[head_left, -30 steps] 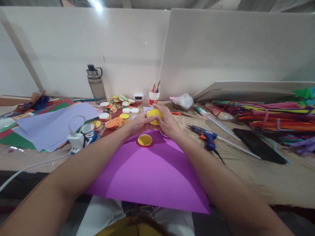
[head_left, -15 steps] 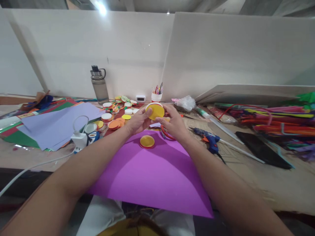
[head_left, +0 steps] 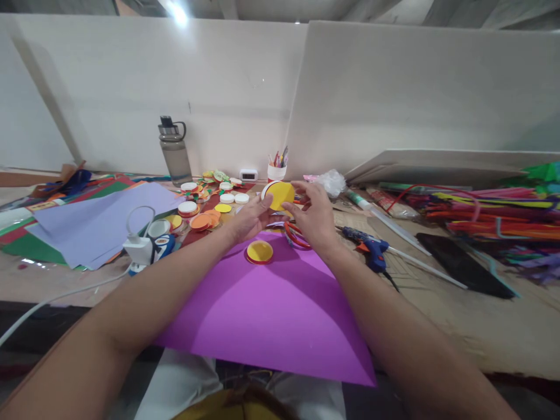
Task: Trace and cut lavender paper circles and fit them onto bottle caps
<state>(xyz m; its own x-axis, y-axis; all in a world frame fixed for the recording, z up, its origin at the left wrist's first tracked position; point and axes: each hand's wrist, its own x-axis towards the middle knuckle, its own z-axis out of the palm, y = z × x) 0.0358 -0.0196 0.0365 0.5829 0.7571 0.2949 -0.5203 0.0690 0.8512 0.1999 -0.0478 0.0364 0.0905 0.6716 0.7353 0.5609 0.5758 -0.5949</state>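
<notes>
A yellow disc [head_left: 282,197] is raised above the far end of the purple sheet [head_left: 271,315], with a white rim [head_left: 266,189] showing behind its left edge. My left hand [head_left: 254,220] is closed on the left side of this disc, thumb on its front. My right hand [head_left: 315,214] pinches the disc's right side between thumb and fingers. Below them, a second yellow disc with a red rim [head_left: 259,252] lies flat on the purple sheet. Just under my right hand is a red ring-shaped piece [head_left: 297,236], partly covered.
Several white, orange and yellow lids and discs [head_left: 201,221] lie to the left, near a white plug [head_left: 139,249] and lilac sheets [head_left: 96,216]. A water bottle [head_left: 175,154] stands behind. On the right are a blue glue gun [head_left: 371,248], a black phone-like slab [head_left: 464,262] and pipe cleaners [head_left: 494,216].
The held yellow disc has turned and shifted slightly right, with its white rim now showing at the left. My right hand's fingers have opened out a little around its edge.
</notes>
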